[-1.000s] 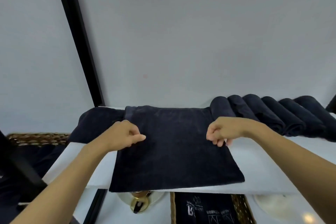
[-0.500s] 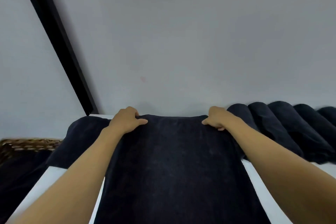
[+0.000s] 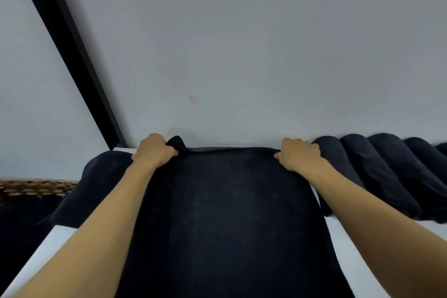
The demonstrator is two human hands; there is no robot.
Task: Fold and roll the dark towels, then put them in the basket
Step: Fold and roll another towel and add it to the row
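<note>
Towel (image 3: 227, 213) far corners pinched by fingers (image 3: 169, 150).

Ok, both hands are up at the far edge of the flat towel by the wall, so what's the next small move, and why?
Probably curl that far edge over toward the body to start the roll. The left hand has already bunched its corner of the dark towel upward, the right hand pinches the other corner, and the towel lies flat on the white surface. The rolled towels alongside show the target shape.
</note>
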